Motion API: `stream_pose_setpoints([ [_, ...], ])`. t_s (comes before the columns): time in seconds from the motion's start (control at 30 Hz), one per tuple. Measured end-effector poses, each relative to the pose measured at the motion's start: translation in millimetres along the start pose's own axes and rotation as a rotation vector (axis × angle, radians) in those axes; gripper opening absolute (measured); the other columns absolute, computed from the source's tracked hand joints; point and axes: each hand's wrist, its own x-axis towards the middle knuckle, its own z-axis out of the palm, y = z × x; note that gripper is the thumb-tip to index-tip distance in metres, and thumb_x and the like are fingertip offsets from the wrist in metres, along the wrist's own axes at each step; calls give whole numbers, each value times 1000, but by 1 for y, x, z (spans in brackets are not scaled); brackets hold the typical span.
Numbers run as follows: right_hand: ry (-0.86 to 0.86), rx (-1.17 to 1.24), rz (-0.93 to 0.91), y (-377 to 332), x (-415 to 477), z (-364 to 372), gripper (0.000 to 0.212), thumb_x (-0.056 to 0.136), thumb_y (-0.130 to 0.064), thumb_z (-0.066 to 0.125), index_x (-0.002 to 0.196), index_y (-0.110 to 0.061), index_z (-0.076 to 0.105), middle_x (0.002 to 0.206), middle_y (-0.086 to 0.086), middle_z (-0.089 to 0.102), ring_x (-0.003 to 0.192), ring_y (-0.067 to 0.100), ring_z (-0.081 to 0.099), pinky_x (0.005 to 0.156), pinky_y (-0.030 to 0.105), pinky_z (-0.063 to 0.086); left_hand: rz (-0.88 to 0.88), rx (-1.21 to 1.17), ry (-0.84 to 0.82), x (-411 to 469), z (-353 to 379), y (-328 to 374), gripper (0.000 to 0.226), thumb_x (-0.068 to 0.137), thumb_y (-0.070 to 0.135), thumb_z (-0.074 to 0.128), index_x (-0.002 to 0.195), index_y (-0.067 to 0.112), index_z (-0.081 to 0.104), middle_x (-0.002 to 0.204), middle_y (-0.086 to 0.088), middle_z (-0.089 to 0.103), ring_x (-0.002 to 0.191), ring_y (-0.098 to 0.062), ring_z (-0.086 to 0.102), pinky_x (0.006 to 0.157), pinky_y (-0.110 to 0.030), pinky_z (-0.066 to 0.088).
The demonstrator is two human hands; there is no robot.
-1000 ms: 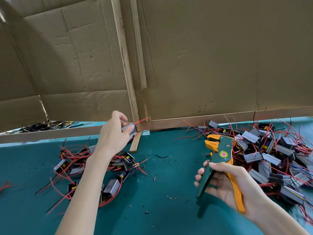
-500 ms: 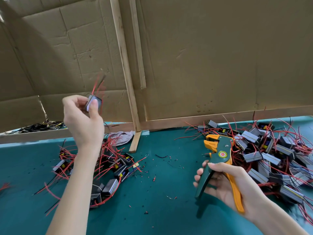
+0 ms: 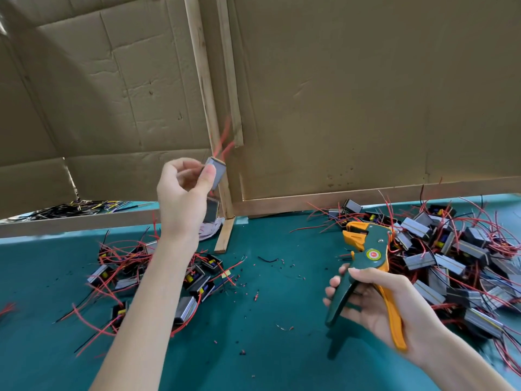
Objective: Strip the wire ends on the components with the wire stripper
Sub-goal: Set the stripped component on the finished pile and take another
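Observation:
My left hand (image 3: 184,193) is raised above the table and pinches a small grey component (image 3: 216,172) between thumb and fingers; its red wires (image 3: 224,141) point upward and are blurred. Lower right, my right hand (image 3: 375,303) grips the green and orange wire stripper (image 3: 366,258) by its handles, jaws pointing up and left. A pile of components with red wires (image 3: 439,255) lies on the right of the teal table (image 3: 282,306). Another pile of components (image 3: 158,275) lies on the left, partly hidden by my left forearm.
A cardboard wall (image 3: 352,94) with wooden battens (image 3: 208,108) closes off the back of the table. Black and yellow wires (image 3: 70,207) lie behind a wooden rail at the far left. Small bits of cut insulation (image 3: 270,261) dot the teal surface between the piles.
My left hand lifted a component from the left pile, then carried it rightward, towards the batten. My right hand with the stripper has barely moved.

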Motion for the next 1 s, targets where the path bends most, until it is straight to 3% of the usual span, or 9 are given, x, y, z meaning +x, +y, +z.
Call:
stream_pose_setpoints([
  [0.23,-1,-3,28,3,4,-3,33,66,-8,65,97,2,59,82,24,64,73,39,67,66,48,59,-299,90,-146,8,-10,-22,8,98,21,53,103,17,49,97,1,57,93,-15,55,78,-21,44],
  [0.33,-11,-7,31,4,5,-4,38,61,-8,69,96,2,60,83,25,64,74,40,67,68,48,58,-414,125,-270,6,-7,-27,16,100,21,49,113,13,53,114,-6,58,111,-23,55,97,-35,45],
  [0.37,-11,-9,31,4,5,-4,39,60,-8,70,96,2,60,84,25,64,75,40,67,68,48,58,-425,158,-296,6,-7,-29,20,101,22,47,116,11,55,114,-6,58,112,-22,54,96,-34,44],
  [0.5,-6,-10,34,4,6,-5,36,63,-7,68,97,2,59,84,24,64,75,40,67,68,48,58,-323,290,-291,6,-10,-28,22,101,20,45,118,12,56,98,9,55,95,-11,52,77,-22,38],
  [0.6,-19,-10,34,3,4,-4,37,62,-7,68,96,3,59,83,24,63,74,39,67,67,48,58,-371,174,-347,8,-16,-21,19,102,22,43,111,14,58,107,-6,62,106,-25,58,94,-38,48],
  [0.67,-28,-14,30,3,2,-3,34,64,-6,66,96,2,59,83,24,63,73,39,67,67,48,59,-374,172,-336,9,-18,-18,20,103,22,43,108,11,58,108,-11,61,105,-28,60,97,-45,49],
  [0.8,-56,-31,20,4,0,0,31,66,-6,64,95,2,59,82,24,63,73,37,67,66,46,59,-569,-126,-476,-5,-2,-7,22,102,17,42,95,2,57,91,-15,58,81,-23,62,73,-33,61],
  [0.93,-59,-31,-21,4,0,0,28,68,-5,62,95,2,59,84,24,63,74,37,67,67,46,60,-479,-128,-566,-22,17,-4,15,101,14,45,103,6,57,95,-9,58,84,-19,60,82,-31,58],
  [1.0,-44,-15,-60,3,1,-1,27,67,-5,62,94,1,61,85,24,63,75,37,67,66,46,60,-321,-38,-662,-31,24,-8,12,98,11,51,105,11,59,95,-3,59,89,-14,56,87,-26,50],
])
